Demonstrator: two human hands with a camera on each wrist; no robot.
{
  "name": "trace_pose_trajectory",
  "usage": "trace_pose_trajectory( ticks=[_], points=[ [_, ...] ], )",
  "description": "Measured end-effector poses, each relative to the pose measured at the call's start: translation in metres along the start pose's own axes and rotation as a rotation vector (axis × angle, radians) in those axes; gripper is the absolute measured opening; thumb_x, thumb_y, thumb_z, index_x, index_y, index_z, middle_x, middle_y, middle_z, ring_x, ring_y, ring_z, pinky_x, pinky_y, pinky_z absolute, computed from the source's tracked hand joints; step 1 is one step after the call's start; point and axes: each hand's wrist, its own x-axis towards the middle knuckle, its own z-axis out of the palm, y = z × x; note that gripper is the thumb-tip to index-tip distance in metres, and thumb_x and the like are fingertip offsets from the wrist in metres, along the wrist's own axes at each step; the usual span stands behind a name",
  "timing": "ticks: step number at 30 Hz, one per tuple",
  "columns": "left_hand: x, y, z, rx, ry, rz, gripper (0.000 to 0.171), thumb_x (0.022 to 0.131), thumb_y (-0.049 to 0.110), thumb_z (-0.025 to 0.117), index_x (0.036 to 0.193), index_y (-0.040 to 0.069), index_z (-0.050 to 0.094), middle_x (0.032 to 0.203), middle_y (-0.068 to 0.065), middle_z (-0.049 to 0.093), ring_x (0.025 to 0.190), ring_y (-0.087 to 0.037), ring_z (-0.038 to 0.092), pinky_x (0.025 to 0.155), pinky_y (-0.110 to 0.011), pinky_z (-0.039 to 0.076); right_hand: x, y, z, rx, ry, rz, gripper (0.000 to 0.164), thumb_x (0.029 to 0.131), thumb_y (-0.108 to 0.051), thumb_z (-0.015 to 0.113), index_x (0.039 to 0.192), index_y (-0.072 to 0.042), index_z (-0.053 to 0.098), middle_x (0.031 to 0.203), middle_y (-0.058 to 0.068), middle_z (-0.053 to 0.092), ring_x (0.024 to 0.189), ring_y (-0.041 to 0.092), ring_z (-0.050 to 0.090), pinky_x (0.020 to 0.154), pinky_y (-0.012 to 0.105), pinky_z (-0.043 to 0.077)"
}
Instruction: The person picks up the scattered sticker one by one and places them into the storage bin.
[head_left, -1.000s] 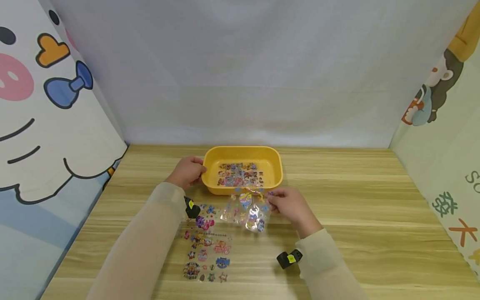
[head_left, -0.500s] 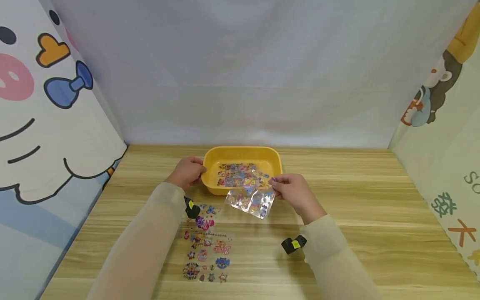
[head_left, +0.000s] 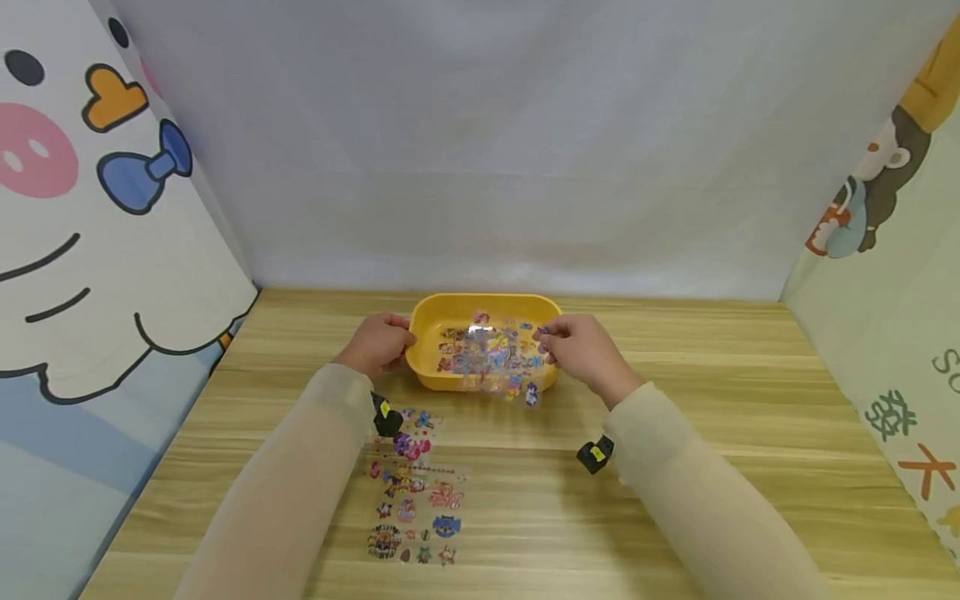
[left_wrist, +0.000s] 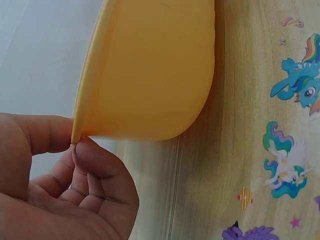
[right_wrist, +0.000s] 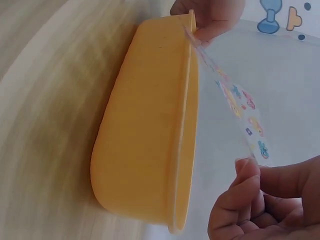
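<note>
A yellow plastic basin (head_left: pixel 427 367) stands on the wooden table, with printed sticker sheets (head_left: pixel 453 346) lying inside. My left hand (head_left: pixel 377 343) pinches the basin's left rim between thumb and curled fingers, as the left wrist view shows close up. My right hand (head_left: pixel 588 354) pinches the right edge of a clear sticker sheet (right_wrist: pixel 245 112) printed with small colourful figures. That sheet hangs tilted over the basin's opening, its near corner reaching past the front rim. In the head view it overlaps the sheets inside, so their outlines are hard to separate.
More transparent sticker sheets (head_left: pixel 416 517) lie on the table (head_left: pixel 712 417) in front of the basin, partly behind the left forearm. A pale cloth (head_left: pixel 495 167) hangs behind the table, and printed cartoon panels (head_left: pixel 157 275) flank it.
My right hand has moved forward and slightly right, carrying the sticker sheet from in front of the basin to over it. The left hand keeps its hold on the rim.
</note>
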Motion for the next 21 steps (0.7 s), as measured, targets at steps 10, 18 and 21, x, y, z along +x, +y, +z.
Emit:
trace_pose_trajectory(
  ticks=[10, 18, 21],
  points=[
    [0.002, 0.000, 0.000, 0.016, -0.005, -0.009, 0.036, 0.102, 0.010, 0.060, 0.136, 0.002, 0.052, 0.123, -0.017, 0.056, 0.085, -0.023, 0.055, 0.084, -0.037, 0.054, 0.021, -0.008, -0.013, -0.121, -0.004, -0.004, 0.027, 0.110, -0.016, 0.049, 0.128, -0.001, 0.063, 0.124, 0.011, 0.066, 0.098, 0.025, 0.062, 0.076, 0.034, 0.051],
    [0.006, -0.002, 0.000, 0.007, -0.011, 0.001, 0.035, 0.102, 0.010, 0.061, 0.134, 0.003, 0.052, 0.123, -0.017, 0.056, 0.082, -0.021, 0.055, 0.081, -0.035, 0.054, 0.034, -0.023, -0.023, -0.146, 0.024, -0.048, 0.026, 0.110, -0.013, 0.048, 0.127, -0.001, 0.063, 0.126, 0.011, 0.066, 0.097, 0.027, 0.061, 0.077, 0.036, 0.051],
    [0.007, -0.003, -0.001, 0.008, -0.012, -0.001, 0.034, 0.102, 0.010, 0.061, 0.135, 0.003, 0.052, 0.123, -0.017, 0.056, 0.081, -0.021, 0.055, 0.080, -0.034, 0.054, 0.039, -0.027, -0.023, -0.136, 0.024, -0.053, 0.025, 0.110, -0.013, 0.048, 0.124, -0.001, 0.064, 0.127, 0.010, 0.065, 0.100, 0.030, 0.062, 0.079, 0.036, 0.051]
  ],
)
